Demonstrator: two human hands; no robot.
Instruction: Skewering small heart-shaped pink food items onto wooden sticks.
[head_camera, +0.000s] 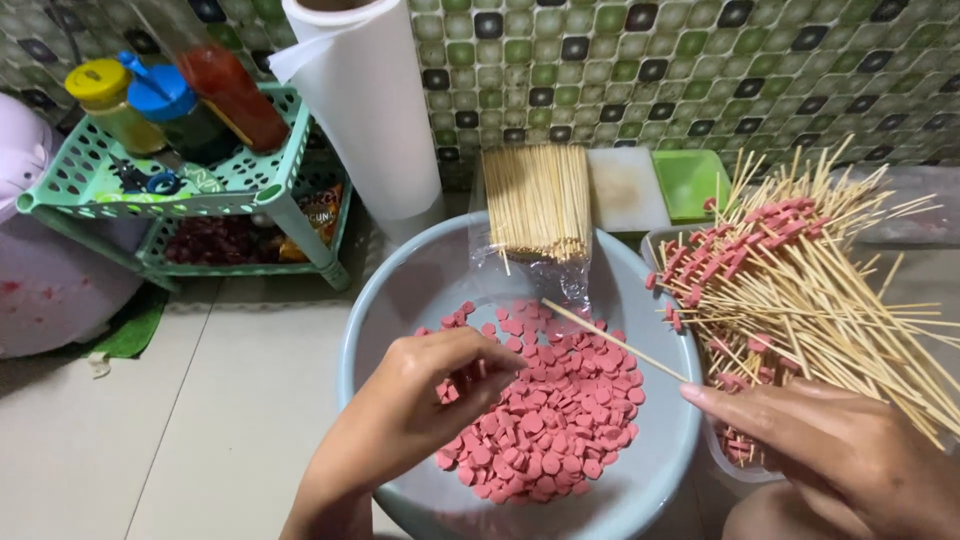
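Basin at centre, things ringed around it

Sausage slices (545, 410) are held in the basin (400, 290); a skewer bundle (537, 200) is laid at twelve o'clock, loaded skewers (800, 290) at three, a rack (160, 180) at ten, a paper roll (365, 110) at eleven.

Green plastic two-tier rack (262, 180) at upper left, yellow-capped bottle (108, 100), blue-capped bottle (172, 108) and red sauce bottle (232, 92) on its top tier, white paper roll (368, 110) upright beside it, white cutting board (626, 187), green tray (690, 180), green-patterned tiled wall (650, 70).
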